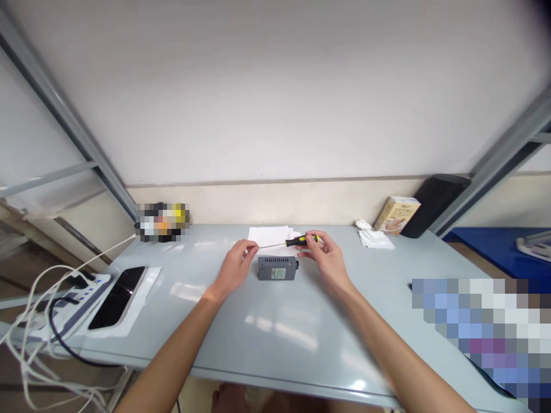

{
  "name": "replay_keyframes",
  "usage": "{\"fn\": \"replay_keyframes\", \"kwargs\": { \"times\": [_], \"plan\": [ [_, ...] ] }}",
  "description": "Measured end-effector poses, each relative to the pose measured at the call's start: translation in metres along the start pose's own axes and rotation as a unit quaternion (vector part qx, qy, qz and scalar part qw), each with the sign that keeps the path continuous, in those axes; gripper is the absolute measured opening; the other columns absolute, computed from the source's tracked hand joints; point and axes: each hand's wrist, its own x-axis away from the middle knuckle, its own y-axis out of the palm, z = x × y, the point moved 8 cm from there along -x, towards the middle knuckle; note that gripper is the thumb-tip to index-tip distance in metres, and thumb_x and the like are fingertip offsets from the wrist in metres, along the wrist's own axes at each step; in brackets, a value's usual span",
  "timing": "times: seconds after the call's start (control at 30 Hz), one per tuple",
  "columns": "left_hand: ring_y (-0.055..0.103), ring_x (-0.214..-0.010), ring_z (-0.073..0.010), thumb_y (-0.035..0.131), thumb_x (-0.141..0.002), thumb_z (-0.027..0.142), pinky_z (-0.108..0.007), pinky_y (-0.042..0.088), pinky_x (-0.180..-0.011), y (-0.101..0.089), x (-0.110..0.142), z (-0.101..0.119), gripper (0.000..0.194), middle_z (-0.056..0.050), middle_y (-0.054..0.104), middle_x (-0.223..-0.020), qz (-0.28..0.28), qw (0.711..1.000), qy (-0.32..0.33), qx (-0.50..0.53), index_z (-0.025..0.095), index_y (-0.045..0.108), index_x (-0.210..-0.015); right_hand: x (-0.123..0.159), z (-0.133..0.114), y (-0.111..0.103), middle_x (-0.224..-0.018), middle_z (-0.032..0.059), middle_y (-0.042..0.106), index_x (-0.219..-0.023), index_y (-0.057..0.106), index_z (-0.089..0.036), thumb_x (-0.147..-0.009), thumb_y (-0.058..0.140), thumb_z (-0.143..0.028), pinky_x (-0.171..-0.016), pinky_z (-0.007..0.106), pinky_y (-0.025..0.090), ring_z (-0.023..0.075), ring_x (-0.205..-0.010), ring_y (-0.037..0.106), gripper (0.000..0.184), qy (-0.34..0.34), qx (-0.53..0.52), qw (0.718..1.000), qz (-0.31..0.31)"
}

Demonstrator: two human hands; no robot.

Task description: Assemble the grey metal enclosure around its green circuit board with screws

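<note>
A screwdriver with a black and yellow handle is held level above the table, its thin metal shaft pointing left. My right hand grips the handle between thumb and fingers. At the other end, my left hand pinches around the shaft's tip; whether a small screw sits there too is too small to tell. Just below the shaft, a dark grey metal box with a row of vent slots and a pale label stands on the table, apart from both hands. White paper lies behind it.
On the left of the table are a phone on white paper and a power strip with tangled cables. A small carton, crumpled tissue and a black cylinder stand at the back right. Blurred-out items lie on both sides.
</note>
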Motion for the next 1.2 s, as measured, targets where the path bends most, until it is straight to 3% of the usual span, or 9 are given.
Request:
{"fn": "replay_keyframes", "kwargs": {
  "times": [0.1,0.27,0.37,0.53,0.7,0.93,1.07,1.2],
  "plan": [
    [0.062,-0.090,-0.0181,0.053,-0.105,0.036,-0.031,0.052,-0.085,0.000,0.000,0.005,0.020,-0.005,0.070,-0.106,0.000,1.000,0.010,0.007,0.023,0.068,-0.109,0.001,-0.005,-0.001,-0.094,0.0030,0.077,-0.103,0.068,-0.026,-0.074,0.081,-0.065,-0.078,0.037,0.062,0.0217,-0.082,0.075,0.051,-0.010,-0.010,1.000,0.009],
    [0.061,-0.113,-0.0215,0.045,-0.109,0.040,-0.037,0.051,-0.100,-0.002,0.004,0.014,0.032,-0.011,0.063,-0.128,0.020,0.999,0.049,-0.013,0.024,0.059,-0.132,-0.001,-0.026,-0.013,-0.088,0.0029,0.076,-0.103,0.066,-0.023,-0.077,0.080,-0.063,-0.072,0.035,0.063,0.0205,-0.079,0.075,0.049,-0.058,-0.017,0.997,0.053],
    [0.057,-0.125,-0.0240,0.042,-0.110,0.037,-0.042,0.047,-0.109,-0.002,0.009,0.027,0.032,-0.012,0.061,-0.132,0.028,0.993,0.098,-0.055,0.024,0.058,-0.134,-0.002,-0.045,-0.032,-0.083,-0.0002,0.073,-0.101,0.065,-0.023,-0.078,0.078,-0.064,-0.064,0.032,0.063,0.0187,-0.075,0.074,0.049,-0.117,-0.029,0.986,0.118],
    [0.059,-0.124,-0.0240,0.045,-0.109,0.030,-0.042,0.046,-0.107,0.012,0.017,0.052,0.028,-0.010,0.065,-0.130,0.001,0.978,0.174,-0.111,0.024,0.059,-0.133,0.002,-0.070,-0.055,-0.079,-0.0016,0.065,-0.097,0.066,-0.023,-0.083,0.073,-0.064,-0.056,0.027,0.061,0.0163,-0.075,0.070,0.044,-0.202,-0.019,0.961,0.188],
    [0.062,-0.122,-0.0229,0.047,-0.109,0.027,-0.040,0.044,-0.105,0.030,0.022,0.068,0.028,-0.009,0.069,-0.129,-0.039,0.963,0.222,-0.148,0.023,0.059,-0.134,0.007,-0.081,-0.055,-0.072,-0.0027,0.061,-0.096,0.067,-0.021,-0.087,0.072,-0.060,-0.051,0.025,0.057,0.0127,-0.061,0.065,0.041,-0.229,0.030,0.956,0.181],
    [0.064,-0.121,-0.0235,0.046,-0.109,0.027,-0.041,0.042,-0.104,0.042,0.025,0.074,0.028,-0.009,0.070,-0.130,-0.057,0.955,0.233,-0.177,0.023,0.059,-0.133,0.008,-0.082,-0.047,-0.072,-0.0031,0.060,-0.094,0.067,-0.020,-0.085,0.076,-0.057,-0.048,0.024,0.055,0.0102,-0.054,0.060,0.039,-0.239,0.054,0.959,0.144],
    [0.062,-0.119,-0.0229,0.045,-0.107,0.021,-0.040,0.043,-0.104,0.020,0.018,0.061,0.026,-0.008,0.070,-0.124,0.005,0.978,0.181,-0.102,0.023,0.060,-0.129,0.007,-0.076,-0.046,-0.073,-0.0027,0.061,-0.094,0.067,-0.020,-0.086,0.075,-0.057,-0.049,0.025,0.056,0.0106,-0.054,0.060,0.039,-0.218,0.043,0.964,0.144],
    [0.062,-0.094,-0.0198,0.038,-0.103,0.015,-0.034,0.049,-0.087,-0.018,0.008,0.034,0.025,-0.008,0.066,-0.103,0.076,0.993,0.091,0.028,0.019,0.063,-0.109,0.007,-0.069,-0.041,-0.076,-0.0013,0.063,-0.095,0.068,-0.021,-0.086,0.074,-0.058,-0.051,0.027,0.058,0.0125,-0.059,0.063,0.039,-0.194,0.025,0.971,0.135]
  ]
}}
